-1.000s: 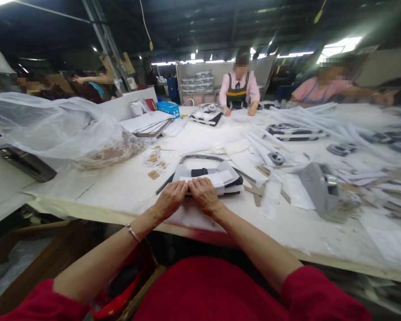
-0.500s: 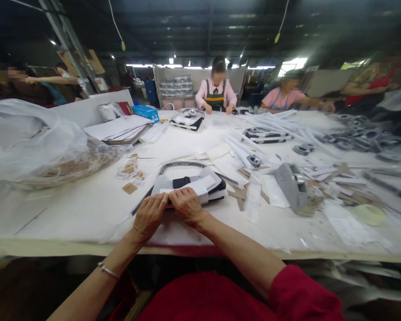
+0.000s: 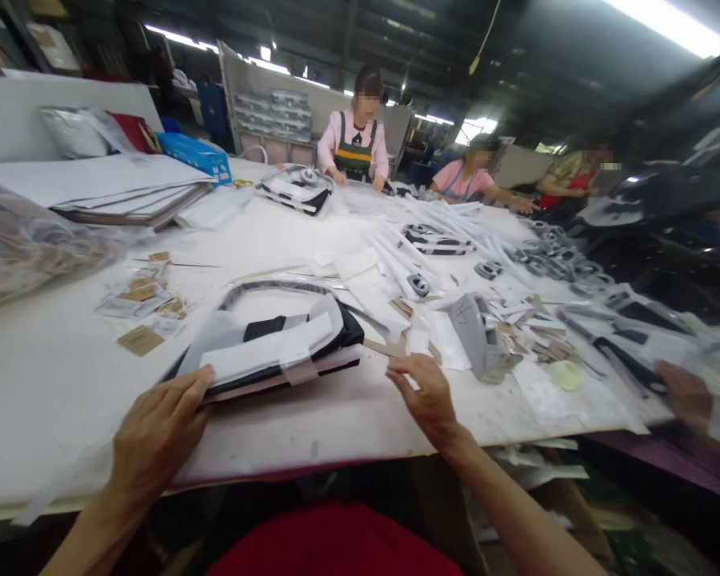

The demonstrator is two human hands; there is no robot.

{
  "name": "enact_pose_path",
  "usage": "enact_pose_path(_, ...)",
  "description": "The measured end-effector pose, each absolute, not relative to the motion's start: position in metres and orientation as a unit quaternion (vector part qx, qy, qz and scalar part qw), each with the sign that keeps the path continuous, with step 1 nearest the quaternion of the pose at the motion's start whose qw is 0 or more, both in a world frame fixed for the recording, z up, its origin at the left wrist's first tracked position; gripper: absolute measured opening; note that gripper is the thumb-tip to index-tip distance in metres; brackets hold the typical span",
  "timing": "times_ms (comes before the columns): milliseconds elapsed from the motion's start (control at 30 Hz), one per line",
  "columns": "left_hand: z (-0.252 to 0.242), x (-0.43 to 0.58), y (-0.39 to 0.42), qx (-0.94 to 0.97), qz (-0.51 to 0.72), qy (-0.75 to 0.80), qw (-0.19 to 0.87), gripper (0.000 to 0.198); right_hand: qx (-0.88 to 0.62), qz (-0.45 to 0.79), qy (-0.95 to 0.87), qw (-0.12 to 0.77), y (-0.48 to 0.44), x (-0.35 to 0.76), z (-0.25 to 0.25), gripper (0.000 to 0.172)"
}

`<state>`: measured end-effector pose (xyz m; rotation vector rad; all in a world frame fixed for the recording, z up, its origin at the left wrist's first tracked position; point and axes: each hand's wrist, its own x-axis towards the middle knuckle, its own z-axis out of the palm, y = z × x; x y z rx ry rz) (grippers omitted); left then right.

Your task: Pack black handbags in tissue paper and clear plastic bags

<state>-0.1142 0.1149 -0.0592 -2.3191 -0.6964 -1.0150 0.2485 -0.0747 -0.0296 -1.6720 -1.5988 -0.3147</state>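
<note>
Black and white, a wrapped bag lies near the front edge of the white table, its handle looping out at 12 o'clock. The left hand grasps its corner at 8 o'clock. Between 3 and 4 o'clock, the right hand is released, fingers bent, apart from the bag. Past it at 3 o'clock stands a grey tape dispenser; 1 blue box sits at 11 o'clock

Handbag partly invisible beneath wrapping

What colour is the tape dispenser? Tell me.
Grey; the tape dispenser shows best in the head view.
</note>
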Motion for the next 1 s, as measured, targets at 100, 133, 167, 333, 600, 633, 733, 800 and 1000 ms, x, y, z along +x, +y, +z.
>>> enact_pose_path(100,-0.065,-0.116,0.117,-0.841,-0.393,-0.282,0.244,0.06,-0.776,-0.076,-0.512,0.361,-0.091,0.3,-0.048,0.02)
enact_pose_path(133,-0.067,-0.116,0.118,-0.836,-0.398,-0.295,0.236,0.06,-0.797,-0.049,-0.486,0.355,-0.094,0.312,-0.054,0.024)
enact_pose_path(167,-0.069,-0.116,0.118,-0.829,-0.404,-0.312,0.227,0.059,-0.811,-0.021,-0.467,0.352,-0.095,0.32,-0.061,0.028)
enact_pose_path(333,-0.075,-0.118,0.12,-0.793,-0.441,-0.384,0.171,0.064,-0.828,0.068,-0.404,0.384,-0.094,0.333,-0.077,0.031)
enact_pose_path(600,-0.076,-0.117,0.119,-0.758,-0.466,-0.446,0.09,0.069,-0.809,0.065,-0.289,0.508,-0.084,0.339,-0.041,0.054)
enact_pose_path(633,-0.076,-0.117,0.119,-0.759,-0.47,-0.441,0.091,0.069,-0.794,0.06,-0.286,0.533,-0.08,0.332,-0.031,0.052)
enact_pose_path(733,-0.076,-0.117,0.12,-0.762,-0.477,-0.427,0.1,0.069,-0.725,0.112,-0.35,0.583,-0.065,0.288,-0.002,0.038)
enact_pose_path(800,-0.076,-0.118,0.12,-0.762,-0.477,-0.424,0.106,0.067,-0.663,0.196,-0.426,0.583,-0.051,0.242,0.006,0.027)
enact_pose_path(1000,-0.072,-0.118,0.117,-0.761,-0.467,-0.428,0.136,0.049,-0.457,0.403,-0.638,0.471,-0.008,0.105,-0.038,0.031)
